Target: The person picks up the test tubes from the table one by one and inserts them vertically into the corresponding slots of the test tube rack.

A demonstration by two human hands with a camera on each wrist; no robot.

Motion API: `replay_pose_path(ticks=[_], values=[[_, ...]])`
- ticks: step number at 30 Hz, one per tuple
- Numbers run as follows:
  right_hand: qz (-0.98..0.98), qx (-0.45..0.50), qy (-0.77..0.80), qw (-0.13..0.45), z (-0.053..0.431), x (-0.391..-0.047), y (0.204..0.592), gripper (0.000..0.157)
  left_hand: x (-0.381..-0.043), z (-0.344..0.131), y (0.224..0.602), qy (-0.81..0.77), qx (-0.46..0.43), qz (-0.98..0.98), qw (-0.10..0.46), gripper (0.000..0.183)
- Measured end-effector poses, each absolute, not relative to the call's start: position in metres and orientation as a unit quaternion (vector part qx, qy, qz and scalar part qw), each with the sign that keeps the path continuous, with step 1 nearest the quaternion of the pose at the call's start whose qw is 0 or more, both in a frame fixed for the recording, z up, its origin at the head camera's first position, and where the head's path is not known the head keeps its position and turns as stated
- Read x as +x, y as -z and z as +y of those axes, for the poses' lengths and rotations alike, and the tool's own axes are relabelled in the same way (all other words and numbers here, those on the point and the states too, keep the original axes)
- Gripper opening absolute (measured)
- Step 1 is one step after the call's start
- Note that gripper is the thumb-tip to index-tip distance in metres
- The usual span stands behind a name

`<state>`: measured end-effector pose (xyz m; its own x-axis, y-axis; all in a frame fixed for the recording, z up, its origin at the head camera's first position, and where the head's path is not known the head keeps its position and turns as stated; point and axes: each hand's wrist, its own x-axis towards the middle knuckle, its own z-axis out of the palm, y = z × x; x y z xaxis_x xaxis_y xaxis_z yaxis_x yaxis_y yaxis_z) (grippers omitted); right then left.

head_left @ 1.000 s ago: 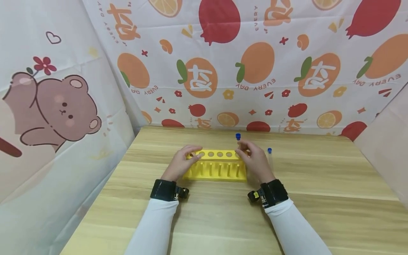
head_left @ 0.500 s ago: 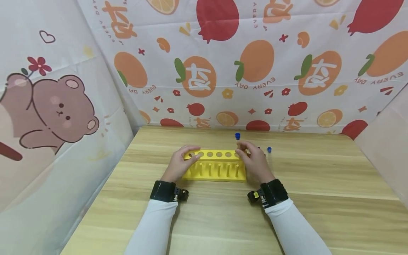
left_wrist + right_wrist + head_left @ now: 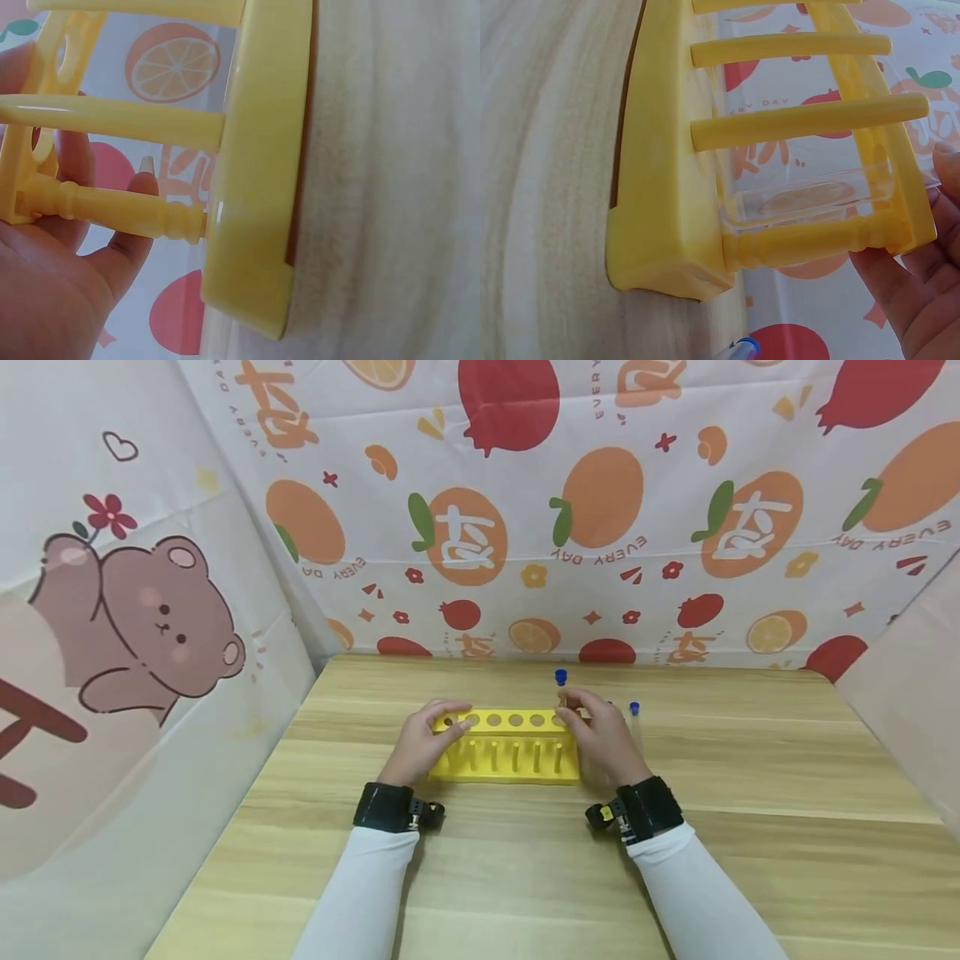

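Observation:
A yellow test tube rack stands upright on the table, its top bar lined with round holes above a row of pegs. My left hand grips the left end of the top bar, thumb in front and fingers behind. At the other end, my right hand pinches a clear test tube with a blue cap just under the cap. In the right wrist view the lower part of that test tube passes through the end hole and reaches down close to the rack's base.
Another capped test tube is just right of my right hand, partly hidden by it. The wooden table ends at a fruit-print cloth behind the rack, and a bear-print cloth hangs at the left.
The head view shifts slightly. Both hands, the rack and the pinched test tube stay nearly where they were.

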<state>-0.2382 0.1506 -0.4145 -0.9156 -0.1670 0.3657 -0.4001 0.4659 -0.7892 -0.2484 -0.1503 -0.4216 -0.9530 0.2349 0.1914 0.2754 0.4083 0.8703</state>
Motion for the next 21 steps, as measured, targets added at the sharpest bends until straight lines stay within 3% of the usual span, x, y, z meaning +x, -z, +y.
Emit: replay_pose_path(ticks=[15, 21], values=[[-0.847, 0.175, -0.488, 0.119, 0.1462, -0.2349, 0.4125, 0.031, -0.2491, -0.1549, 0.4215, 0.521, -0.168, -0.836, 0.043, 0.032], [-0.852, 0.185, -0.466, 0.148, 0.1464, -0.2307, 0.413, 0.031, -0.2462, -0.1525, 0.4216, 0.53, -0.165, -0.831, 0.036, 0.032]])
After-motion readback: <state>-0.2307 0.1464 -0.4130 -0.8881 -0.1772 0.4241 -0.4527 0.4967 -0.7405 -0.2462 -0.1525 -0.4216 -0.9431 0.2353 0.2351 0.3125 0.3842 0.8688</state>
